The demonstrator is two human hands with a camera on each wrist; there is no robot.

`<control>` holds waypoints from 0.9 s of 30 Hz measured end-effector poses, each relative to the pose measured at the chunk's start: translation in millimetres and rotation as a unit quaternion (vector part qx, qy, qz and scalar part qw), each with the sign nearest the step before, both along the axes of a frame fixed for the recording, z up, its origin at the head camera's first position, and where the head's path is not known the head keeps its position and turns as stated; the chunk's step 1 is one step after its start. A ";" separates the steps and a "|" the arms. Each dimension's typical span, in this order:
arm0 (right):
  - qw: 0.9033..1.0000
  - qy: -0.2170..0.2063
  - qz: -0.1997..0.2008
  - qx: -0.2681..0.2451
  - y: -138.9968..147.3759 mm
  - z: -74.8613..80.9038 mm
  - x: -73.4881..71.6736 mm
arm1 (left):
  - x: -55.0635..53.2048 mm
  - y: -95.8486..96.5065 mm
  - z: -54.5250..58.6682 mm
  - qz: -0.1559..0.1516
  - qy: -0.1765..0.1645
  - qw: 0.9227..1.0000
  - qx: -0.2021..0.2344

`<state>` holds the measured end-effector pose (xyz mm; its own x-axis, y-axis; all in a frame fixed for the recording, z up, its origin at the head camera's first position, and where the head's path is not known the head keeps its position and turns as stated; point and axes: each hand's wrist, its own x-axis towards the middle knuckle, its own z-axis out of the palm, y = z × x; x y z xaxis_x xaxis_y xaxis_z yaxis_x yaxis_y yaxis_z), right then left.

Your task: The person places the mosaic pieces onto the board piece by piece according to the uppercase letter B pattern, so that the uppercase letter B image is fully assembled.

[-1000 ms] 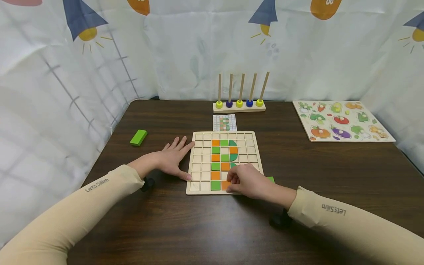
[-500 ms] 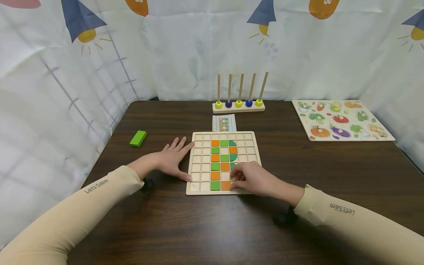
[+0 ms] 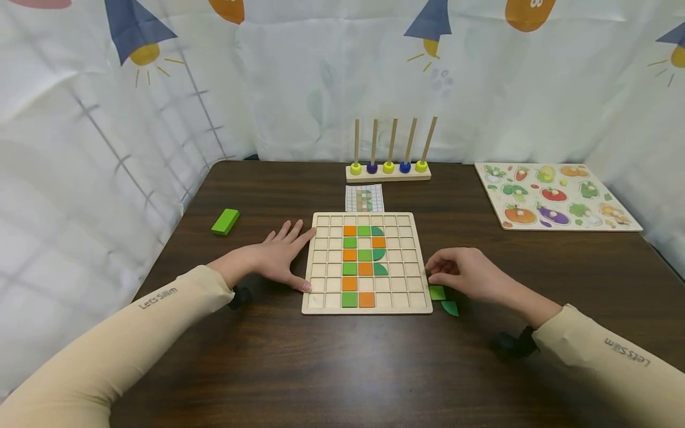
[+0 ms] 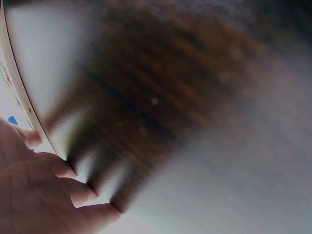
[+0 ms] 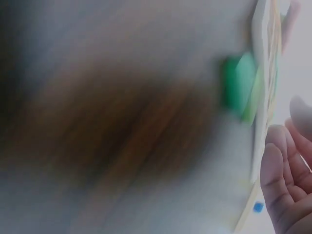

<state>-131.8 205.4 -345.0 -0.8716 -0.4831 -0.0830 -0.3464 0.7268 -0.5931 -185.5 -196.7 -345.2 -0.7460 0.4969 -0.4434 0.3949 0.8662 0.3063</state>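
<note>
A wooden grid board (image 3: pixel 401 285) lies flat, with orange square tiles (image 3: pixel 366 299), light green square tiles (image 3: pixel 349 299) and dark green quarter-round tiles (image 3: pixel 380 270) set in its cells. Spread against its left side, my left hand (image 3: pixel 278 258) touches the rim with thumb and forefinger. My right hand (image 3: pixel 473 273), fingers loosely bent, is just beyond the board's right edge; nothing shows in its grasp. Below its fingertips lie a loose light green square tile (image 3: pixel 437 293) and a loose dark green quarter-round tile (image 3: pixel 451 308). Both hands also appear, partly cropped, in the wrist views.
Behind the board lies a pattern card (image 3: pixel 364 198), with a peg stand (image 3: pixel 387 173) bearing yellow and blue beads farther back. A green block (image 3: pixel 225 222) sits at the left. A vegetable puzzle board (image 3: pixel 556 196) occupies the far right. A printed curtain (image 3: pixel 332 77) borders the table.
From the orange tile in the board's bottom row, my right hand has moved right, past the board's edge. The orange tile stays in its cell. My left hand has kept its place.
</note>
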 end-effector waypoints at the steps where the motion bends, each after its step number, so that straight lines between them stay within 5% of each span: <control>1: 1.000 -0.002 -0.005 0.004 5.8 -1.2 -0.1 | -0.1 0.1 0.1 0.000 0.001 1.000 -0.001; 13: 0.998 -0.066 0.018 0.014 26.8 -11.0 -1.9 | 1.1 1.9 1.3 0.005 -0.004 1.000 -0.002; 27: 0.998 -0.048 0.005 0.029 21.6 -8.9 -0.7 | 1.7 0.5 0.5 0.001 -0.004 1.000 0.007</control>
